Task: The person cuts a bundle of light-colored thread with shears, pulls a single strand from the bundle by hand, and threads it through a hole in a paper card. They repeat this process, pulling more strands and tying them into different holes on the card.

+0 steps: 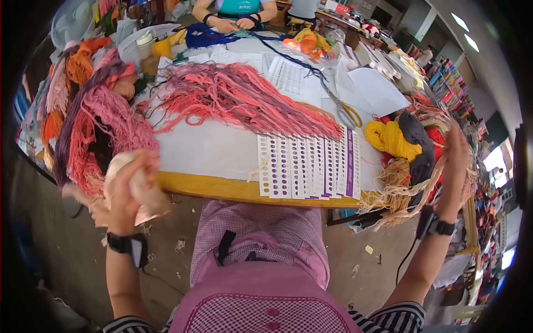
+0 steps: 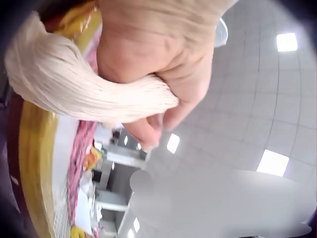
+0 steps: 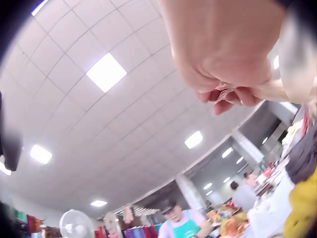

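At the left end of the table, my left hand (image 1: 123,180) grips a thick cream yarn skein (image 2: 74,87), its fingers curled round the bundle in the left wrist view. My right hand (image 1: 455,152) is raised at the table's right edge. Its fingers curl round cream yarn strands (image 3: 272,90), which come out at the side of the fist in the right wrist view. Pink and mauve yarn (image 1: 111,122) hangs over the table's left side, close by the left hand. Near the right hand lie a yellow skein (image 1: 391,139) and a dark grey skein (image 1: 416,144).
A spread of coral and mauve yarn (image 1: 233,94) covers the table's middle. Purple punched sample cards (image 1: 305,166) lie at the wooden front edge (image 1: 222,187). Behind them are scissors (image 1: 345,111) and paper sheets (image 1: 380,91). Another person (image 1: 239,14) is at the far side.
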{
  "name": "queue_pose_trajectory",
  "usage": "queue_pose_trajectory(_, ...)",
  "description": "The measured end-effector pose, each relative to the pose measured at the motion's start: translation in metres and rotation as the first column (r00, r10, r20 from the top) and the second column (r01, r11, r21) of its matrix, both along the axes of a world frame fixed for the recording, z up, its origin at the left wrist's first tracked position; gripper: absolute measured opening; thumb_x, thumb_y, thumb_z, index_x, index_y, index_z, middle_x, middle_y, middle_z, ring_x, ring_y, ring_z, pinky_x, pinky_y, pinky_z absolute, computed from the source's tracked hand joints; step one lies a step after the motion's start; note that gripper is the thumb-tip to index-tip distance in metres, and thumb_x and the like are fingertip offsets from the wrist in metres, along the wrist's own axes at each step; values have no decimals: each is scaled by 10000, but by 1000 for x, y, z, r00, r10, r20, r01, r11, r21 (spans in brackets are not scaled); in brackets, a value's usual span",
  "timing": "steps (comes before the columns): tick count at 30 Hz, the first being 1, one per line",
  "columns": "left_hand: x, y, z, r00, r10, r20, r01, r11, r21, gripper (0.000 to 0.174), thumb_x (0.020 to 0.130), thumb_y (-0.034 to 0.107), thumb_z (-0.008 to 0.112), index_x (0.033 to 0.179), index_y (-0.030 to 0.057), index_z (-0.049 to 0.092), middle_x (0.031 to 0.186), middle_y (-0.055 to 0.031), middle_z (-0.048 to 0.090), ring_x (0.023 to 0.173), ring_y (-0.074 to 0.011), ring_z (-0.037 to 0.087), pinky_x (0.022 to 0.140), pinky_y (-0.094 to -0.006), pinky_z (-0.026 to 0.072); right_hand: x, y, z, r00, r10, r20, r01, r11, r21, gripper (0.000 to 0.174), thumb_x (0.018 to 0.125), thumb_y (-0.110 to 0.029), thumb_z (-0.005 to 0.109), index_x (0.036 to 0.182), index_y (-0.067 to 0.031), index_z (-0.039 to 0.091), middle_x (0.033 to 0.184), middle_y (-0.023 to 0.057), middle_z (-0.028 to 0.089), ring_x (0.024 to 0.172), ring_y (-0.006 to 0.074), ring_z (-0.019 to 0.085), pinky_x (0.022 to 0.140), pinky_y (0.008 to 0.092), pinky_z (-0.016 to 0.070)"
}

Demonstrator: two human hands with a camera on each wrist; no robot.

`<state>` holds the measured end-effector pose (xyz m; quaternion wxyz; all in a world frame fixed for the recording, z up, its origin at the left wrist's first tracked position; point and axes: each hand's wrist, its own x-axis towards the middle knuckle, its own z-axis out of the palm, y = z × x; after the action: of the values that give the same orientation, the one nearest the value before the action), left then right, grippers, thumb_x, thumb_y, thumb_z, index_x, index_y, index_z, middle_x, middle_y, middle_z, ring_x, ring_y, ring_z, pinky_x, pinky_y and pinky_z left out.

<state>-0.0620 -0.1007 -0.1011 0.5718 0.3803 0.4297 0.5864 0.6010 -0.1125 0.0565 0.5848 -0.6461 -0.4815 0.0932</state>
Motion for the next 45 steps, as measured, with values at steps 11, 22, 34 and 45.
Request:
queue_pose_trajectory(11,131,39,20,482,-815,-322,737,576,-355,497,887,406,614,1207,26,610,1009,-86,684,700,-86,611,558,-217,456,-248,22,-111,854,520,-4,-500,820,-280,52,911,-73,543,935,-39,512,801,36,666,537,65,508,501,234,417)
queue_pose_trajectory(22,162,105,-11,829,-557,-42,474,741,-475,381,856,181,588,1188,-4,564,971,-67,668,692,-106,542,592,-224,419,-311,108,-164,801,584,-136,-576,687,-443,176,852,-172,618,806,-2,626,723,79,664,560,124,616,545,261,484)
queue_pose_trajectory(34,163,111,-26,849,-489,201,525,732,-434,215,884,231,642,1012,60,618,836,-3,624,624,-55,514,512,-205,393,-325,110,-176,780,575,245,-393,756,-523,205,755,-192,650,826,-2,626,757,137,669,703,246,661,624,349,497)
queue_pose_trajectory(45,182,129,-31,821,-567,-61,500,767,-403,222,930,233,538,1034,53,615,807,-36,656,637,-79,548,536,-216,390,-306,119,-175,779,517,-355,-628,636,-449,198,765,-124,651,919,-2,675,695,30,654,546,47,562,510,199,440)
